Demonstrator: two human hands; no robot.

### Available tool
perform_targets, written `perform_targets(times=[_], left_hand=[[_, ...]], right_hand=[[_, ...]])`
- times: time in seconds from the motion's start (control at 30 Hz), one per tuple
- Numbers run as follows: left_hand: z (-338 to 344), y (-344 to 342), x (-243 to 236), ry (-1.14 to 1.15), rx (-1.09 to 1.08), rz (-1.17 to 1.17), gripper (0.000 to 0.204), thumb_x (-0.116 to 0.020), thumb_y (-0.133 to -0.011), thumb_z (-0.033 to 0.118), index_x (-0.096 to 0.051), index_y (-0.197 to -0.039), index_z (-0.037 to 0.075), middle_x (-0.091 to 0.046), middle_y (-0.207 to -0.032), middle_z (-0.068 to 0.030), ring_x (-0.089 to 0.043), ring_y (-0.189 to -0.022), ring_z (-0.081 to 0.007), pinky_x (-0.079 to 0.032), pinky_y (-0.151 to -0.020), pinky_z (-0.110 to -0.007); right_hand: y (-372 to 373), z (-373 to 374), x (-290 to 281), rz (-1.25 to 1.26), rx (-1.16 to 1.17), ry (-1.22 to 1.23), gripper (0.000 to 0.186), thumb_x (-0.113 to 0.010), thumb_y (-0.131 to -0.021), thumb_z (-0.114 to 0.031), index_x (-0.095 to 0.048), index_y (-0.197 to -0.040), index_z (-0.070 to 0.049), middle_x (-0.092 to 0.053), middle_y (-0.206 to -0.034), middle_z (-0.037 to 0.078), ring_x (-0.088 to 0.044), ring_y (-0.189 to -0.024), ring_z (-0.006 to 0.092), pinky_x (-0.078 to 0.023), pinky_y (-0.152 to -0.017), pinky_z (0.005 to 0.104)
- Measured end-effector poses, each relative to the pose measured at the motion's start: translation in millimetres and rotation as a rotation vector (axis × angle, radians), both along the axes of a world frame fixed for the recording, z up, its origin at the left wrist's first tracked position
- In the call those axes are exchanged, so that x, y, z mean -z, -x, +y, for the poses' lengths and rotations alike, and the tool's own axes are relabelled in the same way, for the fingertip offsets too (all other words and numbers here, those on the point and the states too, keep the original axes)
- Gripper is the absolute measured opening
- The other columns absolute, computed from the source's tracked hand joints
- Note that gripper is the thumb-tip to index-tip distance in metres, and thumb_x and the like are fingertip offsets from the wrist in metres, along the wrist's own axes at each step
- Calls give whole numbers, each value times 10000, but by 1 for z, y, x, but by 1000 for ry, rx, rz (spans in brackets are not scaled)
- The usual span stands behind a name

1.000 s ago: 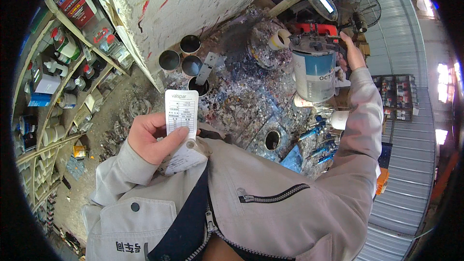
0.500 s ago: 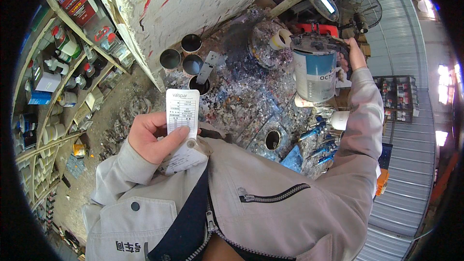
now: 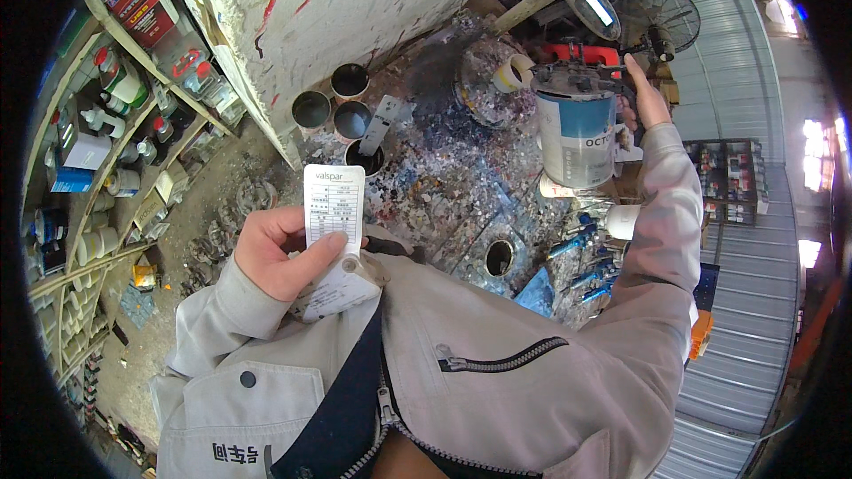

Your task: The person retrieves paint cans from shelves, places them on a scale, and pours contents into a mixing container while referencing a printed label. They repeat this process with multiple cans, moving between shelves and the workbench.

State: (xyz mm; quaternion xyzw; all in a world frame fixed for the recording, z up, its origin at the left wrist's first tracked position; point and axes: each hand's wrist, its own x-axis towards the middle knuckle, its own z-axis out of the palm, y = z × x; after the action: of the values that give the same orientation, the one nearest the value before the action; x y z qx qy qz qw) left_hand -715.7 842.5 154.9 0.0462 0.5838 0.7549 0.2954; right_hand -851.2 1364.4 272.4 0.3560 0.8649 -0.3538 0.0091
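Note:
My left hand (image 3: 277, 253) pinches a white printed paper label (image 3: 334, 199) between thumb and fingers, in front of my jacket. A lower part of the paper folds back below the thumb and lies near the jacket. At the right, a blue and grey paint can (image 3: 572, 146) stands upright with a dark, paint-crusted stirring lid (image 3: 577, 79) on top. My right hand (image 3: 650, 102) is beside the can's lid, with its thumb stretched up and off the lid. Its other fingers are partly hidden behind the can's right side.
Several open tins (image 3: 312, 110) stand by the wall, a flat grey strip (image 3: 381, 124) across them. A paint-caked round hole (image 3: 500, 257) and blue-handled tools (image 3: 577, 244) lie nearer. A scale display (image 3: 596, 10) and fan (image 3: 661, 22) stand behind; shelves (image 3: 133, 44) line the left.
My right thumb has lifted off the stirring lid and stretched upward. The paint can sits almost where it was. My left hand and the paper label have hardly moved.

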Motion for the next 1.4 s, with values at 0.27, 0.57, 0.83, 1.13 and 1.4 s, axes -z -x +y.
perform_targets(times=[0.27,0.57,0.83,1.13,1.4], left_hand=[[-1,1,1,32,12,-2,205,-651,-917,62,-701,-1090,-37,-730,-978,-78,-667,-868,-99,-532,-773,-254],[-1,1,-1,8,12,-2,212,-649,-916,55,-695,-1099,-40,-729,-989,-80,-671,-876,-103,-531,-777,-254],[1,1,-2,-15,12,-24,217,-645,-920,56,-692,-1110,-38,-730,-1003,-84,-671,-900,-109,-532,-797,-261],[4,1,-3,-9,8,-2,216,-634,-925,55,-692,-1110,-41,-731,-1012,-86,-671,-899,-109,-532,-796,-260],[2,2,-5,-15,10,13,210,-636,-925,59,-696,-1100,-38,-733,-1001,-84,-671,-890,-107,-532,-793,-260]], right_hand=[[-1,6,-1,15,-30,18,666,-560,-822,-694,-527,-608,-64,-435,-481,31,-396,-365,160,-297,-386,308],[-3,15,1,49,-20,165,558,-486,-884,-588,-552,-680,-73,-441,-491,22,-378,-352,146,-295,-359,301],[-5,7,-2,3,-30,31,725,-578,-792,-763,-517,-586,-71,-439,-476,35,-416,-377,158,-298,-395,305],[-7,2,-5,0,-20,16,703,-609,-777,-750,-512,-578,-82,-435,-476,21,-404,-375,145,-294,-390,291],[-2,10,-3,-27,-5,59,627,-573,-816,-697,-529,-630,-100,-446,-499,-6,-373,-361,129,-273,-368,277]])
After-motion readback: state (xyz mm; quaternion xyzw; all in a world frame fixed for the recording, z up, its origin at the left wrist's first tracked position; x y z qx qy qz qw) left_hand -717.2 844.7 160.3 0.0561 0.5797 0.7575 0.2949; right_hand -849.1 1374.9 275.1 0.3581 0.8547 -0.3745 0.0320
